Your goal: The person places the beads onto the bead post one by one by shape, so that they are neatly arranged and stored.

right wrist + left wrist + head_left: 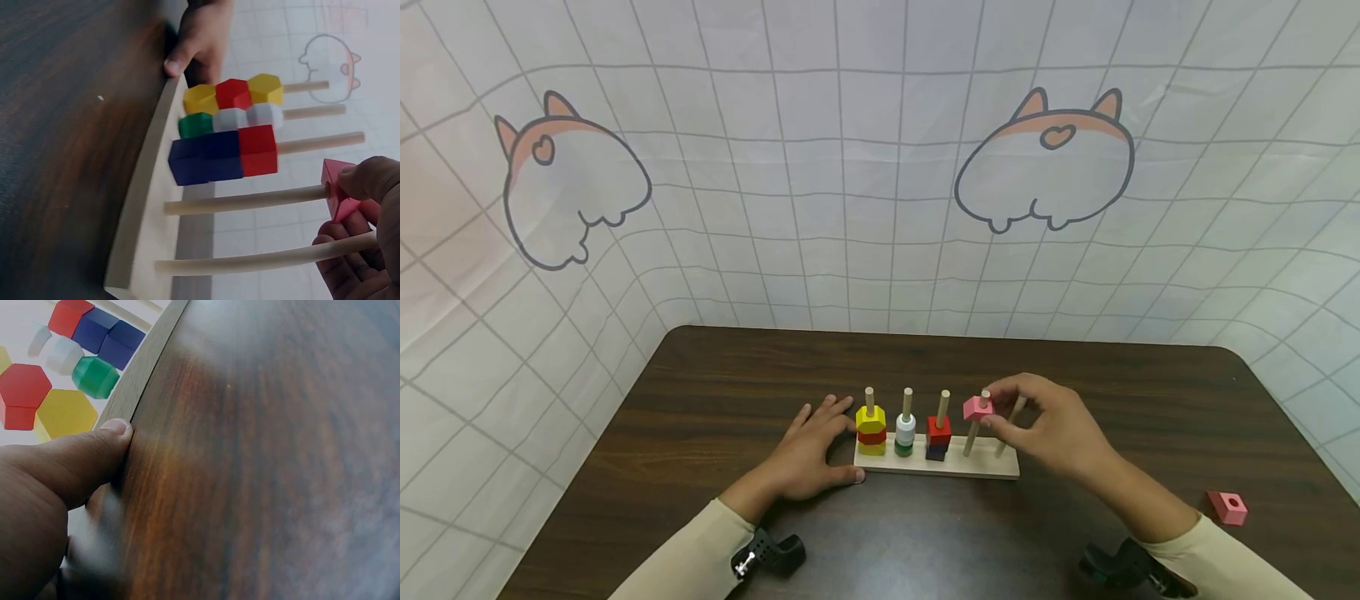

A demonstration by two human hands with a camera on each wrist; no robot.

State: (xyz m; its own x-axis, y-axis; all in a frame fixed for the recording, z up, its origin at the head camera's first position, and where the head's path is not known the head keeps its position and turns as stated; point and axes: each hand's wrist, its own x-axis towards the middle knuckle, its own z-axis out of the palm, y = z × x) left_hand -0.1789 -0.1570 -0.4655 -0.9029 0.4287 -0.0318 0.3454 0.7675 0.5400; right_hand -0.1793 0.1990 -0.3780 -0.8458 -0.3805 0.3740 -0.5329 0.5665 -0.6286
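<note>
A pale wooden peg stand [936, 464] lies on the table, its pegs upright. My right hand [1052, 425] pinches a pink block [977, 408] between thumb and fingers. The block sits round the upper part of the fourth peg [250, 200], well above the base. The fifth peg [269, 259] is bare, close to my right fingers. My left hand [811, 454] lies spread at the stand's left end, its thumb [103, 444] against the front edge. Beside it, the first peg carries yellow and red hexagonal blocks [871, 421].
White and green rounded pieces [905, 429] fill the second peg's lower part. A red block [938, 429] sits over dark blue on the third. Another pink block [1231, 507] with a hole lies on the dark table [737, 367] at the right. A patterned sheet [865, 167] hangs behind.
</note>
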